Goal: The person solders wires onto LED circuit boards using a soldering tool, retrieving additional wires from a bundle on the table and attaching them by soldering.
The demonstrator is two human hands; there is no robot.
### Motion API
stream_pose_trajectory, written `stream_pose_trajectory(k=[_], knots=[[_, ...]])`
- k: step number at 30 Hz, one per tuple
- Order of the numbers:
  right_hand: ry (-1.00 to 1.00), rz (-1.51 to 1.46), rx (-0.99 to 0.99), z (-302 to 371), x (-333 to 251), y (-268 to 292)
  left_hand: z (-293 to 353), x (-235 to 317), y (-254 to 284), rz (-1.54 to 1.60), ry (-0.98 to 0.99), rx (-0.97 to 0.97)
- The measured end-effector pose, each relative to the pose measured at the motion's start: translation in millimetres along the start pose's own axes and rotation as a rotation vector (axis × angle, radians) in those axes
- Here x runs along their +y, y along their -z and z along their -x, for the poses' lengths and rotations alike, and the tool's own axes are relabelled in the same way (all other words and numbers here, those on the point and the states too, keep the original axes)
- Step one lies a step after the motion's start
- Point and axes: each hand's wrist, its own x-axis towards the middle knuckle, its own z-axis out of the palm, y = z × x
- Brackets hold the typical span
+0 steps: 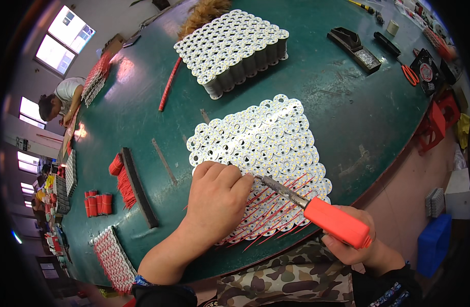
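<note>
A panel of round white LED boards (276,130), joined edge to edge, lies on the green table in front of me. Thin red wires (276,215) run slantwise across its near part. In my right hand (355,230) is a soldering iron (337,221) with an orange-red handle. Its metal tip reaches down to the panel, close beside the fingertips of my left hand (219,197). That hand rests on the panel with its fingers curled and pressed together; whatever they hold is hidden.
Behind the panel stands a thick stack of LED boards (232,43). Bundles of red wire (98,203), a dark strip (139,187) and a wired panel (113,261) lie left. Far right are a dark metal tray (355,49) and orange scissors (410,75). A person (66,100) works at the far left.
</note>
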Motion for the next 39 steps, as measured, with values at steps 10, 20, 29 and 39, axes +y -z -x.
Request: stream_pose_trajectory(k=[10,20,29,39], knots=[[0.011,0.044,0.032,8,3,3,-1,1,-2,-0.007,-0.005,0.007],[0.000,0.094,0.065,19,4,2,6,2,8,-0.002,0.023,-0.009],[-0.222,-0.031,0.159,41,0,-7,21,94,85,0.679,-0.387,0.546],[-0.224,-0.035,0.194,39,-9,-16,111,5,133,-0.030,0.097,0.186]])
